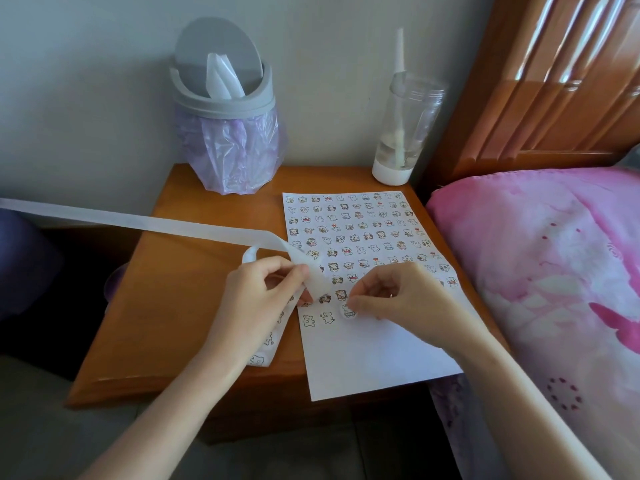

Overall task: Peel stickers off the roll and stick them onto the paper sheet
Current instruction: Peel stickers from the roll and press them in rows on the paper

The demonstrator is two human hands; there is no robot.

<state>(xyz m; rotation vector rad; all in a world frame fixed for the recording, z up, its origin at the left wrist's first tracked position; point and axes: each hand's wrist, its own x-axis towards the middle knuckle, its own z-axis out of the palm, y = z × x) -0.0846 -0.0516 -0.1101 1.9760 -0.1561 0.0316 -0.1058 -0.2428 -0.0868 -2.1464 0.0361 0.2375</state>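
Note:
A white paper sheet lies on the wooden nightstand, its upper part covered with rows of small cartoon stickers. My left hand is shut on the sticker roll strip, which hangs down under the hand with stickers on it. The empty white backing tape runs from that hand far off to the left. My right hand pinches a small sticker with thumb and forefinger and holds it against the sheet, at the end of the lowest sticker row.
A grey swing-lid bin with a purple bag stands at the back of the nightstand. A clear bottle with a white base stands at the back right. A pink pillow and wooden headboard border the right side.

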